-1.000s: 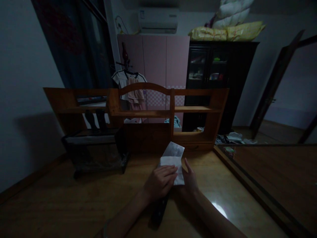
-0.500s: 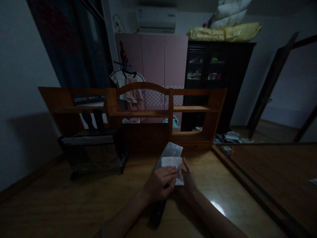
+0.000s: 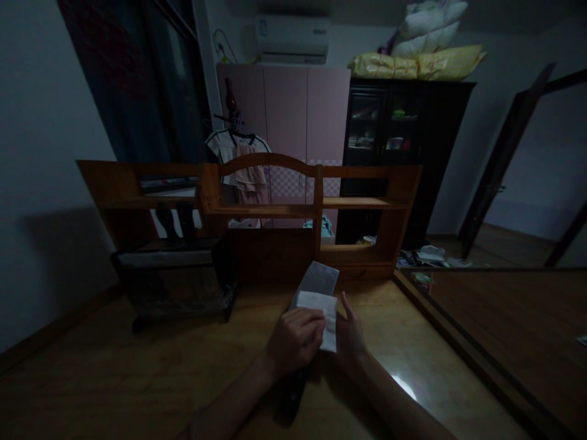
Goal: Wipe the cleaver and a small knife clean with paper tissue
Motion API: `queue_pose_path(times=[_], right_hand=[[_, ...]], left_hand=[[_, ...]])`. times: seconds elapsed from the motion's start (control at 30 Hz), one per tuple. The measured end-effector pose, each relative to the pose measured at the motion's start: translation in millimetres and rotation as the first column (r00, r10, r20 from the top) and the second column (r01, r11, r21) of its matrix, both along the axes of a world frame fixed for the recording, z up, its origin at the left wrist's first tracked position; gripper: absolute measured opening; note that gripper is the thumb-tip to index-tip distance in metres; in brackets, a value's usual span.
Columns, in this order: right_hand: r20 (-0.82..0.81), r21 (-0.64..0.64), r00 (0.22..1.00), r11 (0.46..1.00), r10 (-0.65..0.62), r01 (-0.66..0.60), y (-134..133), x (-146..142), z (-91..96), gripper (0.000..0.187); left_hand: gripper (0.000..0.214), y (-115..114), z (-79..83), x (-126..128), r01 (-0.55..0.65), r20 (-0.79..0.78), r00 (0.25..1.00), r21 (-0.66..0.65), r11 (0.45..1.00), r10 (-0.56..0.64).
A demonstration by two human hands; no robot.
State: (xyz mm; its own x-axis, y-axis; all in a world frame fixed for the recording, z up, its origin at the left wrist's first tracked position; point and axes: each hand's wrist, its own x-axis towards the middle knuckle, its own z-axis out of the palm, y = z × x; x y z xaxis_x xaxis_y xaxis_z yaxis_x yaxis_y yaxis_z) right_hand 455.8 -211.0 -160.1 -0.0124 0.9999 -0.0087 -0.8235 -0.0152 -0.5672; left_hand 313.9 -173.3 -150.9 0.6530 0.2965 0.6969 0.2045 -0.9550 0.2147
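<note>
A cleaver (image 3: 322, 276) with a broad metal blade and a black handle (image 3: 293, 394) lies slantwise in front of me, its blade pointing away. White tissue paper (image 3: 316, 300) covers part of the blade. My left hand (image 3: 296, 336) has its fingers curled on the tissue, pressing it against the blade. Just right of the tissue is my right hand (image 3: 352, 342), thumb stretched up. Its other fingers are hidden behind the tissue and blade, so whether they grip anything does not show.
A dark knife holder (image 3: 172, 284) with two black handles (image 3: 186, 223) stands on the wooden tabletop (image 3: 206, 366) at left. A wooden shelf unit (image 3: 268, 211) runs along the back. Beyond are pink wardrobes (image 3: 284, 116) and a dark cabinet (image 3: 440, 134). The room is dim.
My left hand has shifted slightly left and down over the blade, its fingers now more curled. The tissue's loose end hangs a little lower. The right hand stays about where it was.
</note>
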Motion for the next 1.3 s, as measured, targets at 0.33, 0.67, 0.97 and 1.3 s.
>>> queue_pose_path(times=[0.33,0.67,0.97,1.3], right_hand=[[-0.019,-0.018,0.999,0.999,0.03,-0.03,-1,3,0.0,0.037],[-0.002,-0.074,0.998,0.995,0.059,-0.059,3,6,-2.6,0.043],[-0.049,-0.065,0.998,0.997,0.044,-0.047,10,12,-18.2,0.036],[-0.092,-0.063,0.995,0.997,0.049,-0.055,8,9,-14.4,0.046]], left_hand=[[0.026,0,2.8,4,-0.079,-0.041,0.996,-0.052,0.995,0.077],[0.045,4,6.7,-2,-0.016,-0.224,0.975,-0.028,0.999,0.009],[0.052,1,8.0,0,0.019,-0.331,0.944,0.021,1.0,-0.011],[0.054,-2,5.9,5,-0.12,-0.354,0.926,0.057,0.991,0.133]])
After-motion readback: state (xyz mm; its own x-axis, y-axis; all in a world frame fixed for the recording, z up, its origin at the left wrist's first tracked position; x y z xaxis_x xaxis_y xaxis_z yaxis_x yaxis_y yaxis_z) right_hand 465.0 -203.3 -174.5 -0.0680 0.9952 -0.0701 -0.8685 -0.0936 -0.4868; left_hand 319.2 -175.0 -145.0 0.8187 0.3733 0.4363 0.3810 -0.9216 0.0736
